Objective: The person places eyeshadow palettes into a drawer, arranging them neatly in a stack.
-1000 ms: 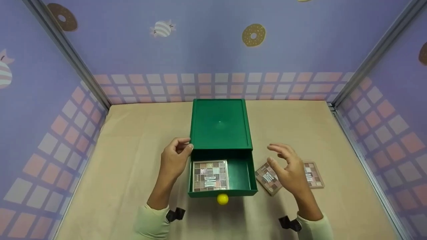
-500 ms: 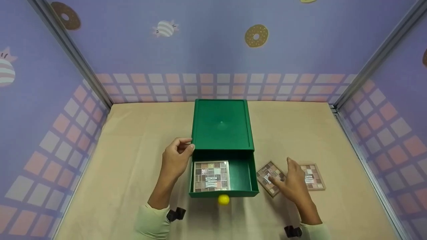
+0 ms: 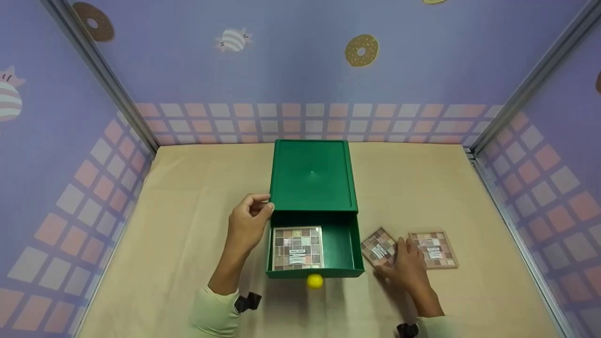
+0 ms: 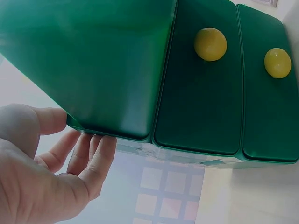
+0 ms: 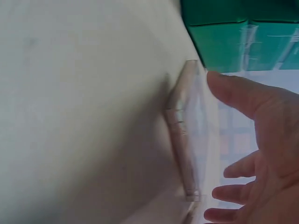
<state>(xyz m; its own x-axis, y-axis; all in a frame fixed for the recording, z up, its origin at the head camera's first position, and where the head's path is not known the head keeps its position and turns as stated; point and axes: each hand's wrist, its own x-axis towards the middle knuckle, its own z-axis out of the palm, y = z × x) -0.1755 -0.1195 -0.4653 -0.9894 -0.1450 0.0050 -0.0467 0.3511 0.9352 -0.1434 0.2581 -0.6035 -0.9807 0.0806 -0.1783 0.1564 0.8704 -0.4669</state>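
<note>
A green drawer cabinet (image 3: 312,176) stands mid-table with its top drawer (image 3: 342,244) pulled out; the drawer has a yellow knob (image 3: 314,281). One eyeshadow palette (image 3: 297,249) lies inside, on the drawer's left. My left hand (image 3: 247,223) touches the cabinet's left side near the front corner; in the left wrist view its fingers (image 4: 98,163) lie along that side, thumb at the corner. My right hand (image 3: 406,267) is over a tilted palette (image 3: 378,246) right of the drawer. Its thumb and fingers are spread about the palette, which lies flat in the right wrist view.
Another palette (image 3: 436,251) lies just right of my right hand. Two lower drawers with yellow knobs (image 4: 210,44) show in the left wrist view. A cream cloth (image 3: 188,188) covers the table, with printed purple walls (image 3: 291,70) on three sides.
My right hand has come down and its thumb and fingers have moved to the edges of the tilted palette. My left hand has stayed at the cabinet's side.
</note>
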